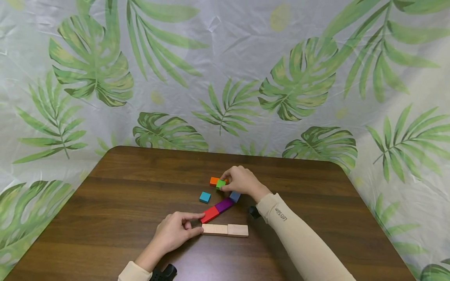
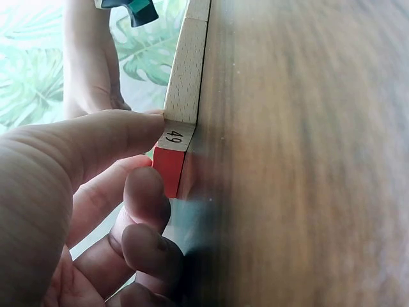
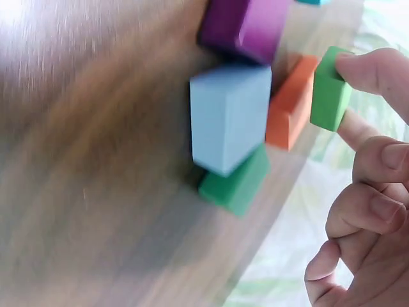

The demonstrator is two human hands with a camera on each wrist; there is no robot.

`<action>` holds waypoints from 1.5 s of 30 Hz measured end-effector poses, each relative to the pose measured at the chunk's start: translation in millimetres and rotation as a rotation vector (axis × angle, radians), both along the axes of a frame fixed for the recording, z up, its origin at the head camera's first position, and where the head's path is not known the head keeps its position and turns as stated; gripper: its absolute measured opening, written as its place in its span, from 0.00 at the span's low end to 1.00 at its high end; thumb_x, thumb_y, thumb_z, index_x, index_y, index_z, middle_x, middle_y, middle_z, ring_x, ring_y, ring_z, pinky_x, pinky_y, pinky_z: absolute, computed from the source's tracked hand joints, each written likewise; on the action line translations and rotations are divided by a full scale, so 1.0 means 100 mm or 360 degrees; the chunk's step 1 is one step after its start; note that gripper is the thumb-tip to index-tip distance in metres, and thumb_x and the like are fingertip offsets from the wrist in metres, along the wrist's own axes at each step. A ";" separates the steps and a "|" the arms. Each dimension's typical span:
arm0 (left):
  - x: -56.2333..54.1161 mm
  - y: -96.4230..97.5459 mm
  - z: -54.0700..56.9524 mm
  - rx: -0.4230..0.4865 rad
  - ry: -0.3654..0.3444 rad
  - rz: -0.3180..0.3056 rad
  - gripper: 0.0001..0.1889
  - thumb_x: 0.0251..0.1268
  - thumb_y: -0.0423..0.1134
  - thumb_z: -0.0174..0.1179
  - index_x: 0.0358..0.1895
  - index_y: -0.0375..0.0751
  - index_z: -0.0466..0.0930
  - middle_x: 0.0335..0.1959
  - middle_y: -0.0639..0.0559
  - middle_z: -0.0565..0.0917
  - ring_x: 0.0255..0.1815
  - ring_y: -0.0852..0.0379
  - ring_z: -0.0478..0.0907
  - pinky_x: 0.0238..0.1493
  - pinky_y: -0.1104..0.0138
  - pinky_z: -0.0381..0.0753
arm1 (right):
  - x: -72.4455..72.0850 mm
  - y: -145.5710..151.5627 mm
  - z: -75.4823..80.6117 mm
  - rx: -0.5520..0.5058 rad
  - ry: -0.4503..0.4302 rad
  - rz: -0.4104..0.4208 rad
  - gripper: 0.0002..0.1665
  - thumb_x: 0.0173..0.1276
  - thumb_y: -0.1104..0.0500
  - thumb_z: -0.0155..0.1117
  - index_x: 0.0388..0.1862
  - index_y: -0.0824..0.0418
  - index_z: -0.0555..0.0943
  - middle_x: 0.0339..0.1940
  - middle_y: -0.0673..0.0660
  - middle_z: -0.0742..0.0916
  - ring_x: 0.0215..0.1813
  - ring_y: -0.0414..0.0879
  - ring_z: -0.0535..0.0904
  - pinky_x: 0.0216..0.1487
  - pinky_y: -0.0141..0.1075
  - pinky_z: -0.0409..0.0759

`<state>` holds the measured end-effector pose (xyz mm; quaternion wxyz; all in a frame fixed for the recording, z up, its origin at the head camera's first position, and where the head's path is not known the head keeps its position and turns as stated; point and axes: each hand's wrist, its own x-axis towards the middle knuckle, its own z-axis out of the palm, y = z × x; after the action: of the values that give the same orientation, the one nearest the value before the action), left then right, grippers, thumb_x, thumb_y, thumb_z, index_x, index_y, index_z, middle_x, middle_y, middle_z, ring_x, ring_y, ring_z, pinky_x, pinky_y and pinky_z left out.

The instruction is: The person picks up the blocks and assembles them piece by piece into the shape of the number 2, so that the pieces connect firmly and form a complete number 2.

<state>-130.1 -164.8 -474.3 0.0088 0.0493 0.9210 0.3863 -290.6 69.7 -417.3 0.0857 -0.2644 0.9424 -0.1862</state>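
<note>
My right hand (image 1: 242, 181) pinches a light green block (image 3: 330, 89) between thumb and fingertip, held over the orange block (image 3: 293, 105). My left hand (image 1: 175, 230) reaches in from the left, its index finger at the end of the red block (image 1: 209, 214) and its thumb at the end of a plain wooden block (image 1: 215, 230). That wooden end carries the number 49 in the left wrist view. The red block continues into a purple block (image 1: 224, 205) and a light blue block (image 3: 229, 118) in a slanted row.
A second plain wooden block (image 1: 238, 230) lies end to end with the first. To the left of the slanted row is a turquoise block (image 1: 205, 197). A darker green block (image 3: 238, 182) lies beside the light blue one. Leaf-patterned cloth (image 1: 232, 58) hangs behind the brown table (image 1: 140, 171).
</note>
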 end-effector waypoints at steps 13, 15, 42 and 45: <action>0.00 0.00 0.01 -0.0003 -0.0026 0.0000 0.18 0.59 0.53 0.80 0.54 0.68 0.93 0.16 0.67 0.76 0.17 0.67 0.65 0.21 0.69 0.57 | -0.18 0.31 0.12 -0.0018 0.0028 -0.0144 0.22 0.71 0.46 0.78 0.59 0.52 0.91 0.36 0.49 0.91 0.31 0.41 0.79 0.32 0.34 0.73; 0.00 0.00 0.01 -0.0008 -0.0031 0.0000 0.18 0.59 0.53 0.80 0.54 0.68 0.93 0.16 0.67 0.76 0.17 0.67 0.65 0.21 0.69 0.57 | -0.20 0.37 0.11 -0.0018 0.0030 -0.0195 0.22 0.71 0.45 0.77 0.60 0.52 0.91 0.42 0.50 0.93 0.34 0.42 0.82 0.34 0.35 0.76; 0.00 -0.01 0.01 -0.0025 -0.0024 0.0016 0.18 0.58 0.52 0.81 0.53 0.69 0.93 0.17 0.67 0.76 0.17 0.66 0.66 0.22 0.69 0.57 | -0.28 0.54 -0.11 0.0049 0.0012 -0.0329 0.22 0.71 0.47 0.77 0.61 0.51 0.91 0.59 0.56 0.92 0.36 0.44 0.78 0.36 0.37 0.74; -0.01 0.00 0.00 -0.0026 -0.0021 0.0017 0.18 0.58 0.52 0.81 0.53 0.69 0.93 0.17 0.67 0.76 0.18 0.66 0.66 0.22 0.69 0.57 | -0.28 0.53 -0.12 0.0060 0.0018 -0.0297 0.22 0.72 0.47 0.77 0.61 0.51 0.91 0.59 0.55 0.92 0.37 0.43 0.79 0.37 0.37 0.75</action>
<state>-130.7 -165.1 -474.2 0.0132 0.0418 0.9243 0.3792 -318.7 122.6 -429.7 0.0675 -0.1748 0.9667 -0.1741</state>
